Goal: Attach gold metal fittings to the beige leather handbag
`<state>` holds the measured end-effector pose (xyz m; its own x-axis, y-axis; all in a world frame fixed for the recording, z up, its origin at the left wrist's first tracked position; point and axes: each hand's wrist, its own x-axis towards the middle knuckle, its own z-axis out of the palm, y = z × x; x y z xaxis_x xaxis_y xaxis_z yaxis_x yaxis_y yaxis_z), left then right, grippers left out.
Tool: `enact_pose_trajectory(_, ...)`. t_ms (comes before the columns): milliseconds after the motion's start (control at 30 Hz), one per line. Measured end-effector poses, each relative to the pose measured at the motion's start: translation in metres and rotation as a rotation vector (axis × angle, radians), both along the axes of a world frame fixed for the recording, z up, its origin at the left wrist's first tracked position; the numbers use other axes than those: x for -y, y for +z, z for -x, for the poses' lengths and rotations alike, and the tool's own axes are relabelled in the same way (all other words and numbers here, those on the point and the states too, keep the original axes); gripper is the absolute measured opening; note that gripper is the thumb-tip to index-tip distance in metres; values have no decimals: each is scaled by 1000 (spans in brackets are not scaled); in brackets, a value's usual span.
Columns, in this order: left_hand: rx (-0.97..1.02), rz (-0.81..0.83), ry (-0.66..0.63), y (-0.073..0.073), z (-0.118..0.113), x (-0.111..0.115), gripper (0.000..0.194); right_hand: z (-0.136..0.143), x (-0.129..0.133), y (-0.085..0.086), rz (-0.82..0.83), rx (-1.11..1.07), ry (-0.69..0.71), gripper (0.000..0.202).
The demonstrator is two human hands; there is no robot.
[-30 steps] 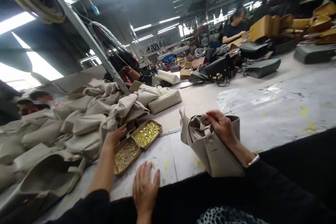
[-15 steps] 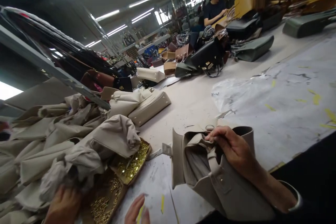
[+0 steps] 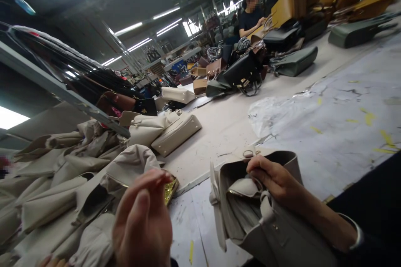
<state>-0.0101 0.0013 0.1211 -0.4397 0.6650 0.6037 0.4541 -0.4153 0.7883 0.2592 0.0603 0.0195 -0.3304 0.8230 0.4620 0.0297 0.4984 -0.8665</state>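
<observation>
A beige handbag (image 3: 282, 233) stands tilted at the front right, its mouth open and its pale lining showing. My right hand (image 3: 278, 179) is closed on its upper edge, fingertips at the opening beside a strap loop. My left hand (image 3: 142, 221), raised at the lower centre, is slightly blurred. Its thumb stands apart from the stretched fingers, and I see nothing in it. Behind its fingertips shows a small part of a tray of shiny gold-coloured pieces (image 3: 169, 191); the hand hides most of it.
Unfinished beige bags (image 3: 50, 200) are heaped on the left. Another person's fingers (image 3: 53, 262) show at the bottom left edge. A cream bag (image 3: 177, 134) lies behind the tray. Black, green and mustard bags line the table's far side, where a co-worker (image 3: 250, 14) stands.
My left hand has risen from the bottom edge to in front of the trays. The handbag's flap has tilted and its mouth has shifted. The other person's hand has moved down.
</observation>
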Motion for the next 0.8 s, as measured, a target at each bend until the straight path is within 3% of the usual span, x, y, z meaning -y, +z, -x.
enact_pose_trajectory(67,-5,307,-275,23,-1,-48,35,-1,2,-2,50,-58,87,15)
enact_pose_trajectory(133,-248,711,-547,32,-10,-87,38,0,5,-2,46,-94,144,15)
enact_pose_trajectory(200,-481,978,-812,31,-23,-109,46,0,8,-1,16,-116,163,15)
enact_pose_trajectory(300,-744,1067,-1008,18,-44,-116,61,-4,10,-2,-4,-135,156,14)
enact_pose_trajectory(400,-843,984,-1006,1,-59,-107,70,-10,12,-7,-20,-164,135,13)
enact_pose_trajectory(533,-798,923,-834,-18,-70,-97,58,-10,17,-13,-26,-247,155,7)
enact_pose_trajectory(733,-862,689,-807,-27,-73,-99,34,-6,16,-18,-4,-291,93,11)
enact_pose_trajectory(800,-902,646,-733,-31,-73,-96,30,-6,14,-20,0,-274,64,11)
